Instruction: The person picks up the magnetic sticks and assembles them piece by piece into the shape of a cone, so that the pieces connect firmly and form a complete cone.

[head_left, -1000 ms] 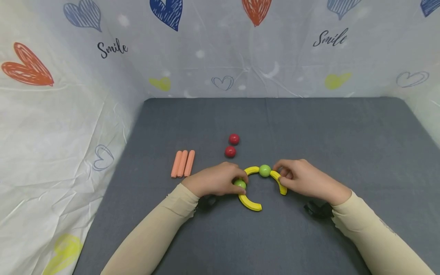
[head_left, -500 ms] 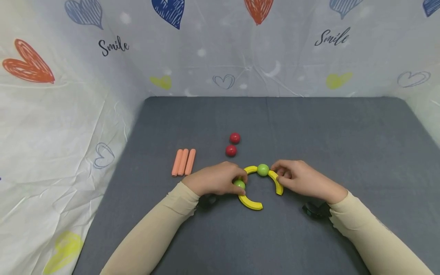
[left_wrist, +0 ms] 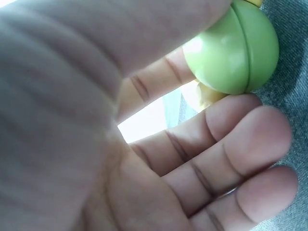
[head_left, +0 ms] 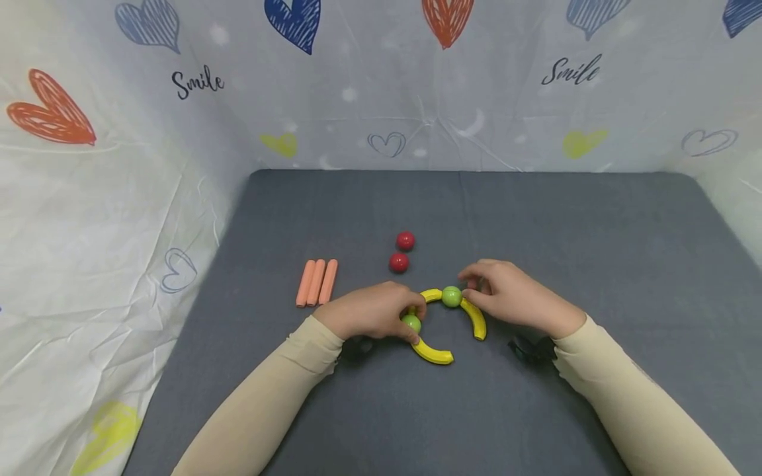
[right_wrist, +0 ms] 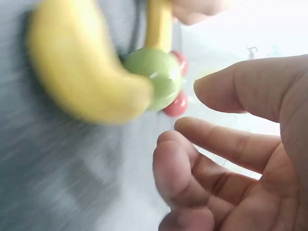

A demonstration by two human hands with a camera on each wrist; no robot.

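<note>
Several yellow toy bananas and two green balls lie in an open arc on the table. My left hand [head_left: 381, 309] grips the left green ball [left_wrist: 236, 50] between thumb and fingers, its fingertips partly covering the bananas beside it. Below that ball curves the lower banana [head_left: 433, 353]; the upper banana [head_left: 432, 295] reaches the second green ball [head_left: 452, 297]. From this ball the right banana [head_left: 474, 320] bends down. Just right of it hovers my right hand [head_left: 510, 294], thumb and fingers apart, holding nothing in the right wrist view.
Two red balls [head_left: 399, 262] lie behind the arc. To the left, three salmon-coloured sticks [head_left: 317, 283] lie side by side. A pale printed cloth [head_left: 357, 79] hangs behind the grey table [head_left: 565, 218].
The right banana and its green ball have shifted a little left. My right hand has left that banana and moved up and left. My left hand has stayed almost in place.
</note>
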